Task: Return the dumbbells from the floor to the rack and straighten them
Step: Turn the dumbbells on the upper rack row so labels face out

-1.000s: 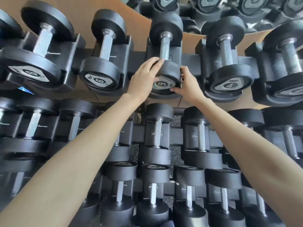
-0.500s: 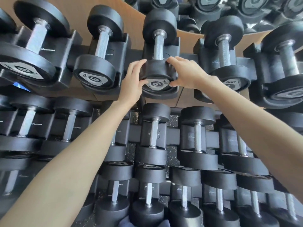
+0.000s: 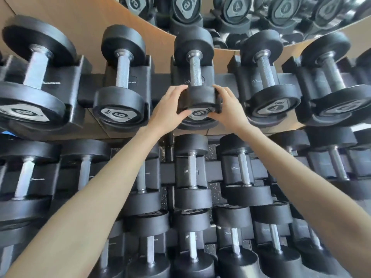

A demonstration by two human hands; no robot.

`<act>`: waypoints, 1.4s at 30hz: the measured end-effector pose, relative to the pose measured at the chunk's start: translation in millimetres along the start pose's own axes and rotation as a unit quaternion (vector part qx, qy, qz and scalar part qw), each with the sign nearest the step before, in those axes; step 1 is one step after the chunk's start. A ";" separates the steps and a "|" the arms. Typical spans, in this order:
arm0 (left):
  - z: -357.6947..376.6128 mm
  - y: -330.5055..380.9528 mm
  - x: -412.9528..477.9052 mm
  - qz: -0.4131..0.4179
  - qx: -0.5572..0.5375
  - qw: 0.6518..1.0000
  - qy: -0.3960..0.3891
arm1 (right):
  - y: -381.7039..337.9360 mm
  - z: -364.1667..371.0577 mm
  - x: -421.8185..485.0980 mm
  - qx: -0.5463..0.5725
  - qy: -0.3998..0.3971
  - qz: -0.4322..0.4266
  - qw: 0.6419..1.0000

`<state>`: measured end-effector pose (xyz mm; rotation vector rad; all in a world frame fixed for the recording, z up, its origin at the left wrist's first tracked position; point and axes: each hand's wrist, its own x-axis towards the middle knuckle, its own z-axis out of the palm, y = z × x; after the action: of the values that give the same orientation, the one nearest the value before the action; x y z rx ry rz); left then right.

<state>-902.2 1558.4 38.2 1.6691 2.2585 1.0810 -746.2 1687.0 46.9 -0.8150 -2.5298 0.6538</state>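
A black dumbbell (image 3: 196, 71) with a knurled steel handle lies in the middle cradle of the rack's top row (image 3: 160, 85). Its near head carries a grey label with a 6. My left hand (image 3: 168, 109) grips the left side of that near head, fingers over the top and thumb under. My right hand (image 3: 226, 107) holds the right side the same way. Both forearms reach up from the bottom corners of the view.
Black dumbbells fill neighbouring cradles: a 5 (image 3: 120, 115) to the left, a 4 (image 3: 273, 107) to the right, larger ones at both ends. Two lower rows (image 3: 192, 171) hold several more. A mirror (image 3: 241, 13) above reflects the rack. Speckled floor shows between rows.
My right hand slid from the near head's lower edge up to its right side, and my left hand settled on the left side. The dumbbell now sits straighter in its cradle.
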 end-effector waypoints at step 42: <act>13.3 -35.2 6.1 -0.019 -0.116 0.991 -0.071 | 12.2 -1.6 5.8 0.122 -0.062 0.051 0.989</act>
<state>-925.4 1565.3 8.7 1.5503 1.9849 1.1273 -744.5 1699.9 42.9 -0.8423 -2.4626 1.0536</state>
